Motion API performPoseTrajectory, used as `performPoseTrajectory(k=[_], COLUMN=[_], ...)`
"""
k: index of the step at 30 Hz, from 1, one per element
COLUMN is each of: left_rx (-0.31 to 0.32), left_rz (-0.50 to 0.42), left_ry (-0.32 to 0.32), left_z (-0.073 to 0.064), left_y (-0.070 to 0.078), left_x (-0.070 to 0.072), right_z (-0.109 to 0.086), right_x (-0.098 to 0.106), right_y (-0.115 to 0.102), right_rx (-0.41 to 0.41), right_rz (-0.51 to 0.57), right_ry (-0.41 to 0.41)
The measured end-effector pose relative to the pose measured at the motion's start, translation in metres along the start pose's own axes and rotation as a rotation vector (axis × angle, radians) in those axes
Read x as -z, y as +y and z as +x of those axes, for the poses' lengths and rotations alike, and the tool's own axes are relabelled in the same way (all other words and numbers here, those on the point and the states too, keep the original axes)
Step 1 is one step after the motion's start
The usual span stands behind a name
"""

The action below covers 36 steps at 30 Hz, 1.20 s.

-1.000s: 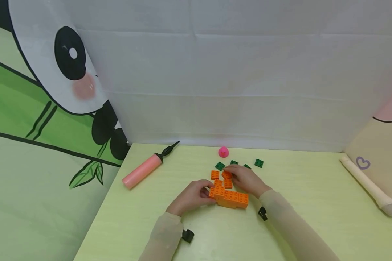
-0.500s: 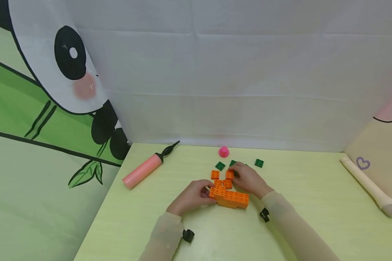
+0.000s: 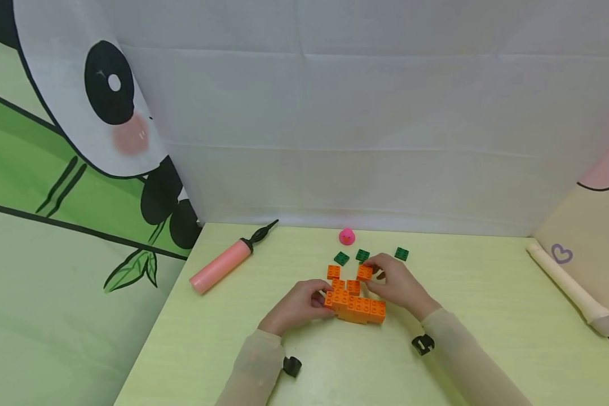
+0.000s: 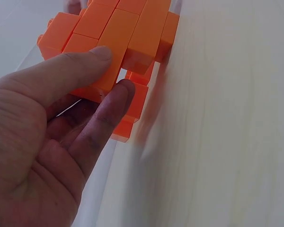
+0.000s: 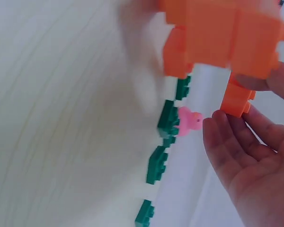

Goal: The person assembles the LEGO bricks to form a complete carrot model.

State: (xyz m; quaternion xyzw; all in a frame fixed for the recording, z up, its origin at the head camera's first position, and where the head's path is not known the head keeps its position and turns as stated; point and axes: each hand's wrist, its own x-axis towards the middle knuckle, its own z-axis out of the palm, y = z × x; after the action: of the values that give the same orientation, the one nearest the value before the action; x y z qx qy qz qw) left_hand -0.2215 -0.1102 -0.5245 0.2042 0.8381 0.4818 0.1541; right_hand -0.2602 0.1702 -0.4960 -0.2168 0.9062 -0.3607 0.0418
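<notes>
A block of joined orange toy bricks (image 3: 359,308) sits mid-table. My left hand (image 3: 298,306) grips its left end, with the thumb (image 4: 87,66) on one face and fingertips on another. To the right, my right hand (image 3: 397,286) pinches a small orange brick (image 3: 365,273) by its edge, just behind the block. The right wrist view shows that brick (image 5: 235,100) between thumb and fingers, studs facing the palm side. Another orange brick (image 3: 334,272) shows at the block's back left; whether it is joined I cannot tell from the head view.
Several green bricks (image 3: 341,259) lie behind the orange ones, partly hidden by the right hand. A pink toy duck (image 3: 347,237) stands near the table's back edge. A pink hand pump (image 3: 221,265) lies at left, a beige roll (image 3: 570,287) at far right.
The right hand has drawn the small orange brick right, away from the block's back, and turned its wrist somewhat. The left hand and the block stay in place.
</notes>
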Motion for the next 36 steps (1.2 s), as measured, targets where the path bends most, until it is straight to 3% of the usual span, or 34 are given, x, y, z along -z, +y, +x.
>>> performPoseTrajectory(k=[5,10,21,30,36], left_rx=[-0.007,-0.009,0.003,-0.016,-0.005], left_rz=[-0.004,-0.015,-0.003,-0.008,-0.005], left_ry=[0.003,0.002,0.003,0.002,0.001], left_z=[0.0,0.0,0.0,0.001,0.001], left_y=[-0.001,-0.002,0.001,-0.001,-0.002], left_x=[0.0,0.0,0.0,0.0,-0.001], right_z=[-0.012,-0.025,-0.04,-0.042,-0.042], right_x=[0.003,0.003,-0.007,-0.012,-0.014], right_y=[-0.017,-0.031,-0.042,-0.045,-0.045], right_rx=[-0.014,0.023,0.122,0.145,0.117], right_rz=[0.091,0.098,0.018,-0.018,-0.062], right_ry=[-0.018,-0.046,-0.052,-0.028,-0.018])
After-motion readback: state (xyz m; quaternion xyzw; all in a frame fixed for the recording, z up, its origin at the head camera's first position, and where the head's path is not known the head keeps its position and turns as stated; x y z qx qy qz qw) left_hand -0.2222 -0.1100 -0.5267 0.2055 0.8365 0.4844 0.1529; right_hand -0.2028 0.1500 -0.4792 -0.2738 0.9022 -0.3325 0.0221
